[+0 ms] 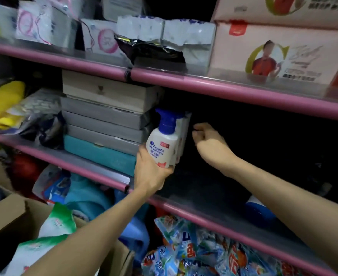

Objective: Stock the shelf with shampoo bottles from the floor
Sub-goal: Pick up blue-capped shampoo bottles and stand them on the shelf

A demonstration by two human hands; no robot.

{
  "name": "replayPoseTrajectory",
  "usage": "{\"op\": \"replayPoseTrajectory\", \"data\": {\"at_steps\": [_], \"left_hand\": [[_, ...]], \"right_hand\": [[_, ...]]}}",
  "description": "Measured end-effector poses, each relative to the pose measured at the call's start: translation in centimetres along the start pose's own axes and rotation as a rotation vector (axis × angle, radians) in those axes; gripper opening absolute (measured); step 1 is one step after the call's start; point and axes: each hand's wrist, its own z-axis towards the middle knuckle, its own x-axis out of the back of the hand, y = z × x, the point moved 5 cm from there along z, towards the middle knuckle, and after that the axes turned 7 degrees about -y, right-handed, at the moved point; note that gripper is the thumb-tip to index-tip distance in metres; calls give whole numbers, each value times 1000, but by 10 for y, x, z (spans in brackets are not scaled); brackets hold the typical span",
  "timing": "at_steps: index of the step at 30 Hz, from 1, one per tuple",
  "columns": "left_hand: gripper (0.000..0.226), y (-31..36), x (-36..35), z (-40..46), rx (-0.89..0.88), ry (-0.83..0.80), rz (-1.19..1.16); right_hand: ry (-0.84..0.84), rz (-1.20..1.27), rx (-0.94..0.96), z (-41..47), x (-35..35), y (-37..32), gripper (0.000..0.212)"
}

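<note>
One shampoo bottle [163, 143] sits in the left grip [154, 172]; slide it upright beside the right grip [208, 143], loosely curled, holding nothing.

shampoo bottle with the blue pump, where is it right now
In the head view, the shampoo bottle is at centre, held by the left hand over the middle shelf, just right of the stacked grey boxes.
</note>
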Motion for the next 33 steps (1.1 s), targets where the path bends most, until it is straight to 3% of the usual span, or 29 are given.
{"op": "replayPoseTrajectory", "data": {"at_steps": [4,11,16,22,27,33], "left_hand": [[72,-21,0,9,88,50,-50],[70,-21,-4,11,115,39,-10],[66,-21,-4,9,116,35,-38],[77,-33,-9,0,69,-7,45],[80,-28,-16,4,80,-46,74],[80,-15,-41,21,117,-72,75]], "right_hand": [[-37,31,-199,26,-27,34,60],[-65,299,-199,62,-82,48,46],[61,394,-247,77,-98,52,38],[168,256,-175,41,-67,80,49],[337,174,-189,-5,-13,123,44],[390,169,-208,-33,14,147,45]]}}
